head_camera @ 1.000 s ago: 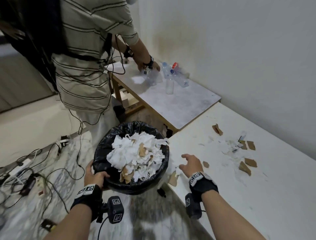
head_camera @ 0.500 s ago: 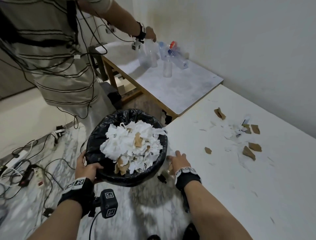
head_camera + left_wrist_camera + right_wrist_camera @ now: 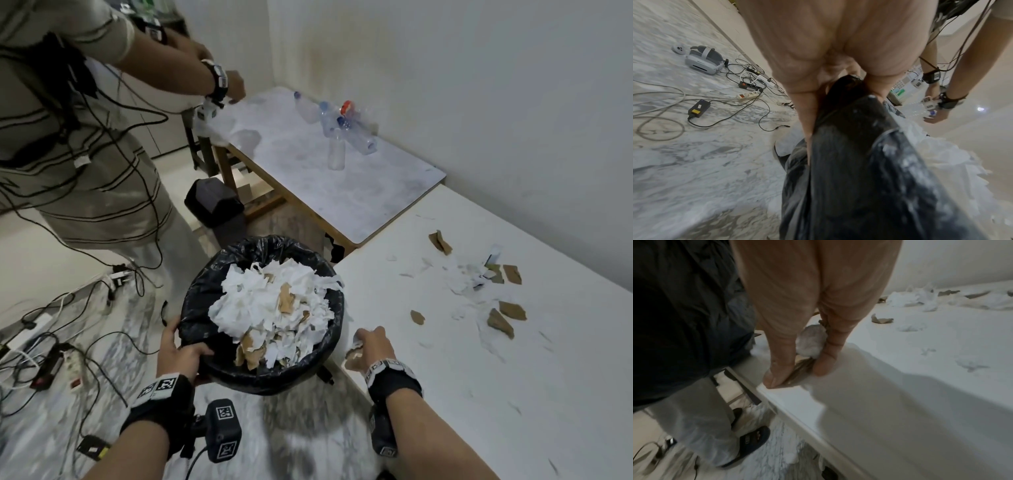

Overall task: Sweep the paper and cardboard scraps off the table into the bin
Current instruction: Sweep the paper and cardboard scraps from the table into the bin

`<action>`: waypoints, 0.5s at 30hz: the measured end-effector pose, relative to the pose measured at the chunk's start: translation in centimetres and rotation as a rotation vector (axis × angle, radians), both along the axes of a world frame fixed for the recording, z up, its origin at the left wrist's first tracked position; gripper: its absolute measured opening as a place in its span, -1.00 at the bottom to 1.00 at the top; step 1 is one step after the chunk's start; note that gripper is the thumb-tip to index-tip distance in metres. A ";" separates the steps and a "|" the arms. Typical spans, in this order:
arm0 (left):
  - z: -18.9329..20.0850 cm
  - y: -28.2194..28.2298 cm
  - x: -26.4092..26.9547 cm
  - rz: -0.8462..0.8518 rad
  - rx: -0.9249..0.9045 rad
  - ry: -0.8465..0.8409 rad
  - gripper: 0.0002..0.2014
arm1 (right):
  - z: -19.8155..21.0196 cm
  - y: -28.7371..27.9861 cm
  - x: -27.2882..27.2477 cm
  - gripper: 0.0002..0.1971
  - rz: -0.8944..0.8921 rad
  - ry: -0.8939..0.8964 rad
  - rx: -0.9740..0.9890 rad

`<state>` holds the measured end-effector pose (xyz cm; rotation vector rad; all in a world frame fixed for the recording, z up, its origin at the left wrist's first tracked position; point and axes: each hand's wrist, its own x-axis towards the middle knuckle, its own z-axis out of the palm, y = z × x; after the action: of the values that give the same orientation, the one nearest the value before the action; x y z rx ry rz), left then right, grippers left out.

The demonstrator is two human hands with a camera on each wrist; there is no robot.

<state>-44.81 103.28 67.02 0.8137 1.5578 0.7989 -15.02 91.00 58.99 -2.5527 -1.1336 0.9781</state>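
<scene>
- The left hand (image 3: 180, 349) grips the rim of the black-lined bin (image 3: 205, 294), low centre of the head view, keeping it tucked against the white table (image 3: 513, 394) edge.
- The right hand (image 3: 371, 346), just right of the bin, pinches a paper wad (image 3: 812, 342) and a cardboard scrap (image 3: 800, 369) at the table's edge.
- Best to carry them over the rim before letting go; the bin is heaped.
- More scraps (image 3: 507, 308) lie at right, well apart, for later passes.
</scene>
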 end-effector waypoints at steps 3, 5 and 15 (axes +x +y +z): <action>0.0 -0.2 0.8 -0.015 0.001 0.000 -0.16 | 0.6 -0.4 0.7 -0.74 -0.056 0.090 0.021; 0.1 -0.3 1.2 -0.019 0.001 -0.004 -0.16 | 1.2 -0.9 1.6 -0.79 -0.098 0.100 0.014; 0.3 0.1 2.1 -0.045 -0.010 0.057 -0.15 | 12.5 0.4 5.7 -0.83 -0.403 0.173 0.474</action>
<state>-42.70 103.35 67.32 0.8683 1.5871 0.7400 -9.27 91.40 71.47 -2.1439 -0.6643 0.7095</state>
